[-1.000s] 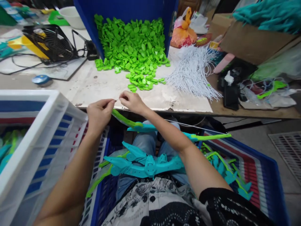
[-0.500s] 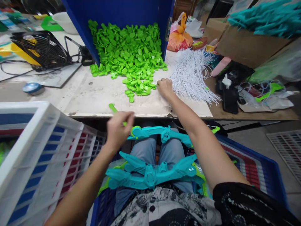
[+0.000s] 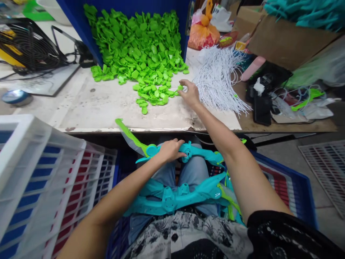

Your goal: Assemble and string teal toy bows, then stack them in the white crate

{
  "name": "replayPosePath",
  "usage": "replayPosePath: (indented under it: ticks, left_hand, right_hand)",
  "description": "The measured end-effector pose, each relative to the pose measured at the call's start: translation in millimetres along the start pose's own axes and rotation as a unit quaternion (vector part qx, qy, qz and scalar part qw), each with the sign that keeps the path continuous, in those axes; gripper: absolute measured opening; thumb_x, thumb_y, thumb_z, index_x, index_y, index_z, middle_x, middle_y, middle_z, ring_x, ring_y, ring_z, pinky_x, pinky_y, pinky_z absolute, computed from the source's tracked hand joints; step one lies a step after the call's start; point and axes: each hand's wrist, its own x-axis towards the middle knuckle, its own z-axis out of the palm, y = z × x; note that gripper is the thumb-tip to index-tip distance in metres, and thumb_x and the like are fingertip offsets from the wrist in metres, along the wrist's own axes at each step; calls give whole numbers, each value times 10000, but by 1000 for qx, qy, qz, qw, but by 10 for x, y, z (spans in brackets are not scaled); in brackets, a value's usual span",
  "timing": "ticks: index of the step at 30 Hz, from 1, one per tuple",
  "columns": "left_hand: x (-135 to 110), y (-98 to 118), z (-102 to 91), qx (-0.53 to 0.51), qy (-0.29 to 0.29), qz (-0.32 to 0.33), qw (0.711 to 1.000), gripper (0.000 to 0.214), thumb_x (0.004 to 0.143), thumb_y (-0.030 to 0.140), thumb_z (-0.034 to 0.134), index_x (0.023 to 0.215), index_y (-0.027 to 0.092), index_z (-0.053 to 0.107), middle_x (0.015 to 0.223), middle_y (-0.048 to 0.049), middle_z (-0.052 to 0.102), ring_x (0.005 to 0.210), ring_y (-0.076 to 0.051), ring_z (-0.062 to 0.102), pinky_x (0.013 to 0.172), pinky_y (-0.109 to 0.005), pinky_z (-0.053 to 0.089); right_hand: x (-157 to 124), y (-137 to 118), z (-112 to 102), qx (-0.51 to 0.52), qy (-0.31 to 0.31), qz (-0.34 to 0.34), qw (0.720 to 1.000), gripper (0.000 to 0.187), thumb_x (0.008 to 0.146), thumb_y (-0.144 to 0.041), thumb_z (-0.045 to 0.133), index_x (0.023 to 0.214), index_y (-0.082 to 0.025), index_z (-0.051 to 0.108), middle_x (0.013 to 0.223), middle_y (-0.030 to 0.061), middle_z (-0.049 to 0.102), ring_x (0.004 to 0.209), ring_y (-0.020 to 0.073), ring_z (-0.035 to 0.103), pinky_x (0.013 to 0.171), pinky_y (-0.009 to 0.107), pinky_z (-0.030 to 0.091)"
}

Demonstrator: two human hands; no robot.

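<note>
My left hand point(image 3: 171, 149) is closed around the middle of a teal toy bow point(image 3: 206, 154) with lime-green limbs, which lies across my knees. One green limb sticks up to the left, towards the table edge. Thumb and fingers of my right hand point(image 3: 190, 94) pinch a small lime-green plastic piece point(image 3: 180, 87) just over the tabletop. Beside it spreads a heap of the same green pieces point(image 3: 137, 50), spilling from a blue bin point(image 3: 79, 27). White cords point(image 3: 218, 82) lie in a bundle just right of that hand. More teal bow parts point(image 3: 168, 201) rest on my lap, nearer my body.
A white slatted crate point(image 3: 35, 133) stands at the left, and a blue crate point(image 3: 304, 190) at the right. On the table are a black fan point(image 3: 32, 46), a round tin point(image 3: 16, 97), a phone point(image 3: 262, 112), an orange bag point(image 3: 203, 34) and a cardboard box point(image 3: 285, 43) of teal parts.
My left hand has moved right and down from near the green limb onto the bow's middle. My right hand now shows a green piece between its fingertips. The view has shifted slightly.
</note>
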Motion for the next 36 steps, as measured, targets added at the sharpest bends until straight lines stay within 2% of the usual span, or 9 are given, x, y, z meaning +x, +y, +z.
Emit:
replayPosePath:
  ticks: [2, 7, 11, 14, 18, 20, 28, 32, 36]
  left_hand:
    - [-6, -24, 8, -23, -17, -15, 999, 655, 763, 610, 562, 1283, 217, 490, 1126, -128, 628, 1000, -295, 626, 753, -324, 468]
    - [96, -94, 5, -110, -65, -15, 992, 565, 776, 571, 541, 1191, 190, 582, 1090, -127, 674, 1019, -300, 623, 802, -323, 461]
    - [271, -187, -44, -233, -127, 38, 963, 445, 744, 456, 584, 1089, 185, 657, 1101, -67, 685, 1008, -236, 621, 853, -268, 443]
    - [364, -248, -61, -286, -148, 39, 946, 374, 716, 449, 596, 968, 196, 707, 969, -34, 718, 887, -214, 636, 789, -261, 453]
    - [417, -265, -27, -326, -153, 36, 932, 327, 685, 432, 616, 888, 204, 730, 870, -26, 723, 773, -186, 625, 696, -237, 449]
    - [430, -247, 7, -352, -151, 31, 923, 321, 670, 425, 631, 880, 204, 734, 858, -28, 723, 751, -179, 621, 673, -229, 450]
    - [418, -211, 58, -395, -135, 19, 909, 293, 634, 433, 661, 801, 204, 735, 834, -27, 719, 742, -187, 623, 691, -246, 461]
    - [418, -188, 25, -317, -145, 52, 936, 434, 572, 472, 712, 901, 190, 711, 890, -23, 707, 804, -196, 612, 700, -232, 440]
    - [416, -132, 17, -247, -139, 42, 958, 573, 605, 594, 645, 957, 142, 677, 837, -31, 676, 761, -187, 585, 648, -233, 410]
  right_hand:
    - [-254, 28, -126, 17, 2, -28, 999, 356, 809, -216, 517, 1156, -173, 583, 1149, 79, 636, 1114, 239, 524, 1003, 406, 359]
    - [-773, 148, -222, 52, -117, -37, 991, 237, 727, -193, 609, 956, -164, 663, 1035, 67, 674, 980, 228, 586, 940, 392, 404]
    - [-1054, 75, -287, 84, -76, -37, 993, 158, 755, -229, 611, 894, -178, 665, 1031, 74, 668, 1025, 237, 574, 951, 405, 399]
    - [-1557, -118, -443, 137, -41, -85, 986, 207, 814, -306, 590, 998, -224, 637, 1097, 70, 651, 1073, 239, 561, 953, 440, 414]
    - [-2386, -262, -531, 149, -107, -131, 974, 219, 859, -304, 563, 1058, -227, 607, 1080, 97, 656, 1051, 238, 569, 912, 454, 462]
    - [-2628, -238, -482, 135, -129, -141, 972, 211, 864, -308, 562, 1044, -210, 612, 1072, 114, 652, 1044, 244, 563, 891, 460, 478]
    - [-2717, -112, -282, 106, -122, -155, 975, 203, 877, -304, 543, 1018, -197, 642, 1074, 122, 642, 1008, 244, 537, 869, 464, 489]
    - [-2761, -110, -269, 88, -109, -155, 978, 190, 862, -301, 566, 1009, -223, 658, 1077, 103, 627, 1073, 254, 497, 920, 472, 448]
    - [-2758, -94, -250, 103, -97, -88, 986, 219, 802, -369, 651, 970, -229, 657, 1082, 94, 570, 1137, 256, 466, 972, 461, 395]
